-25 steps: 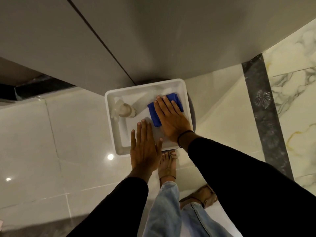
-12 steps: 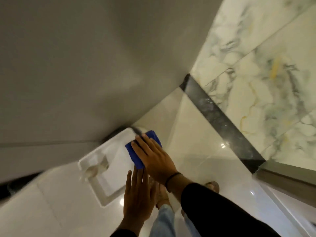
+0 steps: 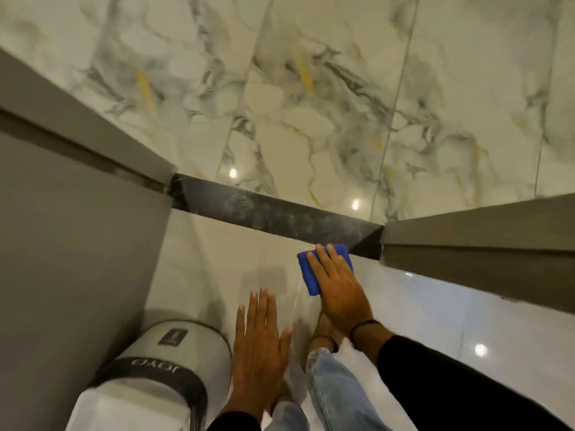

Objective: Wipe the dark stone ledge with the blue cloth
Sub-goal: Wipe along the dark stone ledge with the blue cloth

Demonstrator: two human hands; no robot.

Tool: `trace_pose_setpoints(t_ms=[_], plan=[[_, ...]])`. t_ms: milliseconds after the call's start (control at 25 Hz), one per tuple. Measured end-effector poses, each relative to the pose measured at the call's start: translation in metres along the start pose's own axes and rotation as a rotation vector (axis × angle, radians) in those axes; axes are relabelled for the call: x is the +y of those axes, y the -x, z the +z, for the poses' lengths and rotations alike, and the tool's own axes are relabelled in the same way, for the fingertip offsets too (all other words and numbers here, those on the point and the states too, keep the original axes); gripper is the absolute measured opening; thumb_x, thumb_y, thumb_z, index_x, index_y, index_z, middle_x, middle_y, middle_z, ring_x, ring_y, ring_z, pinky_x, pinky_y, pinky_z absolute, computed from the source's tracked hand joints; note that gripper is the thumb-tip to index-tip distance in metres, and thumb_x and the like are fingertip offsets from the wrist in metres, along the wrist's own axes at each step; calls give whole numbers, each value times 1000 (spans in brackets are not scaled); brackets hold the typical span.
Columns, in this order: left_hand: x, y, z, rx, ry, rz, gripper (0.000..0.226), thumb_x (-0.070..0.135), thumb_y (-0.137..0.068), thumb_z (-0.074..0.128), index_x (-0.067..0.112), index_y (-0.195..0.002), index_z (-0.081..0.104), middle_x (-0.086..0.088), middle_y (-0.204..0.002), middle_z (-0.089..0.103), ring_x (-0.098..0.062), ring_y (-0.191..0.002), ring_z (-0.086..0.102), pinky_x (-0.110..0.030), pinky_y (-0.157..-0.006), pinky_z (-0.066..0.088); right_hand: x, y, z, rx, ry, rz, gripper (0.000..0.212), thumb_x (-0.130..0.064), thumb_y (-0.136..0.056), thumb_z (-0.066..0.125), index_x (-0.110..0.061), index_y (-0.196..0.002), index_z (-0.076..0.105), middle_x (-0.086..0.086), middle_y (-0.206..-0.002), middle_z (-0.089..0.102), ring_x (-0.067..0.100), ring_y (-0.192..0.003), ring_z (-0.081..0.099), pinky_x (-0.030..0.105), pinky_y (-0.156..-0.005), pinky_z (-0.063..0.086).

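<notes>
Near the right end of the dark stone ledge (image 3: pixel 280 214), the right hand (image 3: pixel 337 287) lies flat with fingers spread over the folded blue cloth (image 3: pixel 311 275), whose far edge just reaches the ledge's front. Left hand (image 3: pixel 258 346) hovers open and flat, holding nothing, beside a white pedal bin (image 3: pixel 161 368).

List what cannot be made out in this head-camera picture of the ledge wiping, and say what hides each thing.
- Blue cloth: the right hand covers most of it, so whether it touches the dark stone ledge is unclear.
- Ledge ends: hidden behind grey panels on both sides.
- White bin: cut off by the bottom edge; its small label is too small to read.
- Left hand: flat and open; contact beneath it cannot be judged.
</notes>
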State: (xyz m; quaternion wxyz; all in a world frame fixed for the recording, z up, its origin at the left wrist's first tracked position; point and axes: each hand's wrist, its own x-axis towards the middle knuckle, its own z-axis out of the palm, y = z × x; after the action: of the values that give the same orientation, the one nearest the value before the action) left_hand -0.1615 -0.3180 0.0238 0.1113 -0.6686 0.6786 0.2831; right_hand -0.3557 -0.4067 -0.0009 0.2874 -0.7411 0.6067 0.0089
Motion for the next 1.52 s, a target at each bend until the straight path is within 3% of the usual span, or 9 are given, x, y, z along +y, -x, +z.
trace_pose_setpoints(t_ms=[80,160,280,400,560,800,1120,1320,1520], plan=[[6,-37,21,-60,-10,40,86,60,-105,17,7,-172,21,-17,-182,17,-37,-168,25,-54,-139,7,44,-3,11,46,-68,71,72,0,-93,69,-5,-158,39,19,-165,37,43,-154,32,58,-125,30],[3,-77,49,-9,-1,87,83,53,-103,26,1,-167,36,-23,-177,32,-42,-163,36,-64,-133,26,85,-8,27,1,-81,147,75,-1,-92,70,-6,-159,38,18,-166,36,42,-156,30,56,-127,28],[-23,-141,99,-44,-59,124,85,57,-105,14,5,-171,26,-19,-182,18,-37,-170,16,-59,-138,13,149,-31,77,-5,-46,239,82,2,-93,65,-12,-164,26,13,-172,25,37,-161,17,56,-129,24],[-62,-208,148,-6,-137,146,82,53,-106,21,1,-169,31,-24,-180,23,-42,-168,22,-62,-136,17,204,-64,137,68,-23,277,87,10,-87,63,-11,-164,27,15,-171,27,39,-160,19,55,-128,25],[-125,-274,208,60,-177,118,79,49,-109,30,2,-172,22,-24,-181,21,-45,-168,22,-68,-133,17,258,-113,205,151,26,323,86,8,-92,60,-13,-165,21,13,-174,19,36,-162,11,49,-130,10],[-177,-295,254,123,-132,132,79,50,-108,24,20,-176,-3,-5,-187,-12,-27,-173,-10,-47,-137,-15,256,-98,267,253,-2,372,82,-14,-92,46,-16,-167,14,10,-176,8,31,-163,-3,51,-132,3],[-183,-296,256,127,-89,181,79,47,-107,25,18,-176,-1,-7,-187,-9,-28,-173,-8,-48,-138,-14,270,-163,239,426,-67,371,69,-26,-96,37,-11,-163,30,14,-173,24,34,-162,12,55,-131,7],[-186,-297,258,128,-92,173,79,49,-107,24,19,-176,0,-6,-187,-8,-28,-173,-7,-50,-138,-13,238,-85,271,249,-64,410,74,-26,-97,33,-24,-167,10,5,-176,7,27,-163,-6,61,-129,13],[-194,-299,263,129,-134,175,80,50,-106,24,18,-176,3,-7,-187,-5,-30,-173,-4,-50,-138,-12,257,-164,239,342,-17,314,72,-27,-94,41,-17,-164,28,13,-173,23,34,-162,10,56,-130,10]])
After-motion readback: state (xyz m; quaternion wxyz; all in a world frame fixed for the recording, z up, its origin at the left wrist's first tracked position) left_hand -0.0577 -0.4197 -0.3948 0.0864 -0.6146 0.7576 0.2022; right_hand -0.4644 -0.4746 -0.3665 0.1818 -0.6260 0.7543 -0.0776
